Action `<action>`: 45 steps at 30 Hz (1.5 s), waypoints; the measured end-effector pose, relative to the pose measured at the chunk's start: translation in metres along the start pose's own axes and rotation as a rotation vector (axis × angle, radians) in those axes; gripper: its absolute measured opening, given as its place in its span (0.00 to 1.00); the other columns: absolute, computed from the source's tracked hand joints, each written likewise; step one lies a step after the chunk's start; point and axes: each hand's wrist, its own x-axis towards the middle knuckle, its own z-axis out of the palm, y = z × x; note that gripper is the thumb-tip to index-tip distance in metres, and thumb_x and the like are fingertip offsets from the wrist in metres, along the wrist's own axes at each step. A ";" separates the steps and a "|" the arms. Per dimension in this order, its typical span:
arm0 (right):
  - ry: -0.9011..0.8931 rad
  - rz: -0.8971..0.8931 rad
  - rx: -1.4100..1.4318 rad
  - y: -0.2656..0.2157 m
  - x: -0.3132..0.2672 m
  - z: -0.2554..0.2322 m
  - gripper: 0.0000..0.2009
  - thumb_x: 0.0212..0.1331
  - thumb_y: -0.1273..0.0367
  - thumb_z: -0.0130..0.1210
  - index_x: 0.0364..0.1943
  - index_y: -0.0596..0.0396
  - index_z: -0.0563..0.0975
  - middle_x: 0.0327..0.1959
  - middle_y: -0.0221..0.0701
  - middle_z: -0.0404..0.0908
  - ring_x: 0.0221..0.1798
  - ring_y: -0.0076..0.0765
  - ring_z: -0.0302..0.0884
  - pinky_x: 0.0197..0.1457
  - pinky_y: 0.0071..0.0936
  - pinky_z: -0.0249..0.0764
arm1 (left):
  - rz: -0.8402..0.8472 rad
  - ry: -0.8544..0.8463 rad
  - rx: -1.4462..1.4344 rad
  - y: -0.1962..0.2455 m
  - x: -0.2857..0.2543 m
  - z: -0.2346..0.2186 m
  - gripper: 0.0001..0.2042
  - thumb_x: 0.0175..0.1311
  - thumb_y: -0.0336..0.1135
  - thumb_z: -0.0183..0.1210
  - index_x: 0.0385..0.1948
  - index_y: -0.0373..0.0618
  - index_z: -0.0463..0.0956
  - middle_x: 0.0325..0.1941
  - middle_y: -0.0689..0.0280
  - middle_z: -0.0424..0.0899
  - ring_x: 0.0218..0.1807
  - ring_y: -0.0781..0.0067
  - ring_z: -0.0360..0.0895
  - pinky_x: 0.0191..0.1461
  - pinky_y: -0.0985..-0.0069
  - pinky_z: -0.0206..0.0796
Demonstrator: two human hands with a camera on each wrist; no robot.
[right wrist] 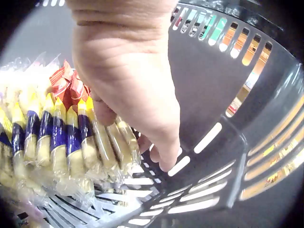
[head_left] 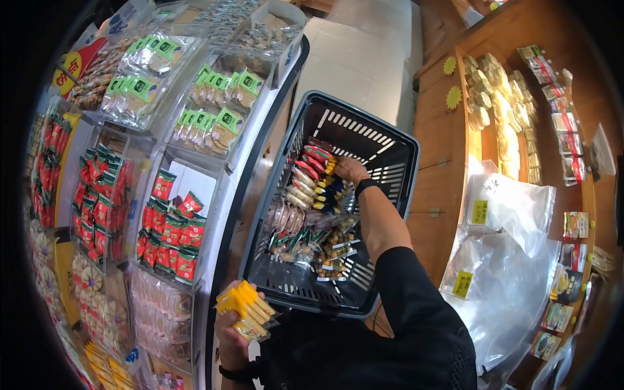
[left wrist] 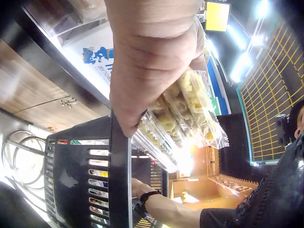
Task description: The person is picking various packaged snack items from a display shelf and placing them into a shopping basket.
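My left hand (head_left: 233, 331) grips a bundle of snack packets (head_left: 247, 309) in yellow and clear wrapping, beside the near left corner of the basket. In the left wrist view these packets (left wrist: 178, 111) show pale, lumpy contents behind crimped clear film. My right hand (head_left: 351, 170) reaches down inside the dark shopping basket (head_left: 396, 140). In the right wrist view its thumb and fingers hold the end of a row of slim snack packets (right wrist: 59, 130) with blue and yellow bands. Part of the held packets is hidden behind the hand.
Red packets (head_left: 313, 162), pale round ones and brown snack packs (head_left: 339, 250) also lie in the basket. On the left, a display shelf carries red snack packets (head_left: 170, 237) and green-labelled bags (head_left: 218, 88). Wooden shelving (head_left: 435, 169) with clear plastic bags (head_left: 507, 260) stands on the right.
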 end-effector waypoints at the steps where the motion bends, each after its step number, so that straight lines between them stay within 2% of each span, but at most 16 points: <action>1: -0.029 -0.006 -0.024 -0.001 0.002 -0.002 0.22 0.58 0.56 0.48 0.55 0.48 0.76 0.58 0.40 0.76 0.61 0.43 0.74 0.62 0.39 0.70 | 0.005 0.005 0.005 0.000 0.000 0.001 0.38 0.40 0.35 0.67 0.60 0.39 0.63 0.53 0.51 0.74 0.54 0.48 0.75 0.57 0.55 0.72; 4: -0.015 -0.213 0.062 0.015 0.027 0.015 0.23 0.56 0.56 0.51 0.55 0.52 0.76 0.55 0.41 0.78 0.60 0.43 0.74 0.60 0.36 0.71 | 0.011 0.007 0.000 0.000 -0.002 0.004 0.37 0.41 0.35 0.66 0.60 0.38 0.63 0.53 0.51 0.74 0.54 0.48 0.75 0.57 0.55 0.73; 6: -0.042 -0.196 0.206 0.043 0.074 0.054 0.22 0.52 0.61 0.56 0.53 0.52 0.77 0.52 0.42 0.80 0.57 0.44 0.76 0.58 0.34 0.72 | 0.012 0.019 0.014 0.001 -0.003 0.004 0.37 0.41 0.35 0.66 0.59 0.38 0.64 0.52 0.51 0.74 0.54 0.49 0.75 0.57 0.55 0.73; 9: -0.012 -0.265 0.225 0.030 0.058 0.043 0.21 0.49 0.64 0.59 0.50 0.53 0.78 0.49 0.43 0.81 0.54 0.45 0.78 0.55 0.33 0.73 | 0.015 0.031 0.024 0.001 -0.003 0.008 0.36 0.41 0.35 0.65 0.59 0.38 0.65 0.52 0.50 0.75 0.54 0.49 0.76 0.56 0.55 0.73; 12: -0.182 -0.081 0.177 -0.025 -0.027 -0.036 0.22 0.50 0.65 0.58 0.52 0.53 0.77 0.49 0.43 0.81 0.53 0.44 0.78 0.55 0.33 0.73 | 0.014 0.035 0.017 0.001 -0.003 0.010 0.35 0.40 0.35 0.65 0.58 0.38 0.66 0.52 0.51 0.75 0.54 0.49 0.76 0.56 0.55 0.73; 16: -0.184 -0.320 -0.007 -0.014 -0.007 -0.030 0.21 0.56 0.65 0.51 0.55 0.53 0.74 0.47 0.40 0.82 0.51 0.43 0.79 0.56 0.30 0.73 | 0.007 0.039 0.021 0.001 -0.003 0.010 0.35 0.40 0.35 0.65 0.58 0.38 0.67 0.51 0.51 0.75 0.53 0.49 0.76 0.56 0.56 0.73; 17: -0.168 -0.467 -0.200 0.005 0.023 -0.008 0.21 0.60 0.62 0.47 0.57 0.52 0.73 0.45 0.40 0.83 0.50 0.42 0.79 0.57 0.29 0.72 | 0.012 0.045 0.028 0.001 -0.003 0.011 0.35 0.40 0.35 0.65 0.57 0.39 0.67 0.51 0.51 0.75 0.53 0.49 0.76 0.56 0.56 0.73; 19: -0.087 -0.519 -0.181 0.031 0.064 0.033 0.21 0.60 0.60 0.47 0.56 0.54 0.73 0.45 0.40 0.83 0.51 0.42 0.79 0.57 0.29 0.72 | 0.019 0.057 0.045 0.001 -0.003 0.013 0.35 0.40 0.35 0.65 0.57 0.39 0.67 0.51 0.51 0.74 0.54 0.49 0.75 0.56 0.56 0.73; 27: -0.052 -0.132 -0.056 -0.039 -0.047 -0.059 0.24 0.57 0.54 0.54 0.50 0.59 0.77 0.48 0.48 0.81 0.55 0.51 0.77 0.58 0.36 0.73 | -0.003 0.017 0.036 0.000 -0.004 0.010 0.36 0.41 0.36 0.66 0.58 0.41 0.65 0.52 0.52 0.73 0.55 0.49 0.74 0.58 0.53 0.70; 31: 0.004 -0.121 0.077 -0.037 -0.047 -0.090 0.20 0.49 0.71 0.49 0.49 0.61 0.77 0.52 0.52 0.77 0.57 0.50 0.75 0.57 0.36 0.72 | -0.015 -0.020 0.071 0.008 -0.003 0.009 0.36 0.42 0.38 0.64 0.58 0.39 0.64 0.53 0.53 0.72 0.56 0.53 0.73 0.60 0.57 0.69; 35: 0.084 -0.463 0.286 -0.060 -0.088 -0.120 0.17 0.54 0.69 0.53 0.47 0.61 0.78 0.42 0.42 0.83 0.46 0.39 0.79 0.51 0.29 0.74 | 0.048 -0.096 0.126 0.018 0.002 0.013 0.34 0.46 0.37 0.58 0.60 0.37 0.63 0.55 0.57 0.72 0.59 0.57 0.71 0.64 0.62 0.65; 36: 0.129 -0.607 0.348 -0.085 -0.125 -0.126 0.15 0.52 0.65 0.54 0.39 0.63 0.80 0.35 0.46 0.82 0.41 0.46 0.81 0.46 0.34 0.76 | 0.041 -0.080 0.110 0.019 0.004 0.019 0.34 0.47 0.36 0.58 0.61 0.37 0.63 0.56 0.56 0.72 0.59 0.57 0.71 0.65 0.61 0.64; 38: -0.153 -0.819 0.471 -0.118 -0.188 -0.116 0.17 0.63 0.58 0.53 0.42 0.60 0.79 0.34 0.38 0.82 0.38 0.37 0.79 0.45 0.33 0.76 | 0.021 -0.045 0.079 0.021 0.006 0.036 0.33 0.47 0.35 0.58 0.61 0.37 0.63 0.58 0.56 0.71 0.60 0.57 0.71 0.66 0.60 0.63; 39: -0.436 -0.776 0.524 -0.132 -0.222 -0.109 0.21 0.65 0.53 0.52 0.44 0.59 0.78 0.34 0.33 0.80 0.38 0.30 0.78 0.43 0.32 0.76 | 0.002 -0.174 0.030 0.019 0.015 0.025 0.33 0.49 0.33 0.57 0.62 0.37 0.62 0.60 0.56 0.71 0.61 0.57 0.70 0.68 0.59 0.61; 42: -0.886 -0.735 0.778 -0.155 -0.285 -0.066 0.19 0.66 0.55 0.53 0.49 0.57 0.74 0.37 0.27 0.78 0.40 0.19 0.74 0.44 0.21 0.73 | 0.010 -0.114 -0.009 0.012 0.024 0.030 0.33 0.50 0.32 0.58 0.63 0.39 0.61 0.60 0.54 0.71 0.62 0.56 0.69 0.69 0.58 0.60; 45: -0.779 -0.685 1.015 -0.158 -0.299 -0.024 0.19 0.64 0.58 0.57 0.50 0.57 0.71 0.35 0.22 0.76 0.37 0.16 0.72 0.42 0.18 0.73 | -0.035 -0.185 -0.041 0.013 0.025 0.046 0.33 0.51 0.29 0.58 0.64 0.40 0.61 0.61 0.52 0.70 0.64 0.53 0.68 0.70 0.56 0.58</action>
